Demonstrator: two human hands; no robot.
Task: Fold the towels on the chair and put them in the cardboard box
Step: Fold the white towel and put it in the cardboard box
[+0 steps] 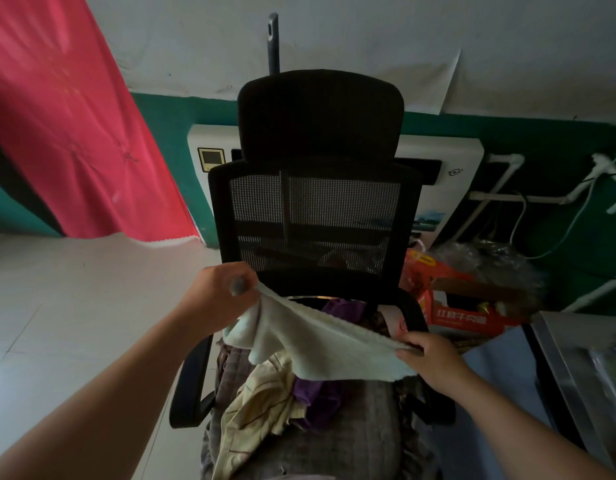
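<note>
Chair backrest (313, 216) blocks ahead; floor (74, 306) left lies open.

Pale towel (310, 344) stretched above chair (313, 209) — unfolded

You have one chair (313, 202), one box (472, 306), and about four towels (310, 341) in a pile.
</note>
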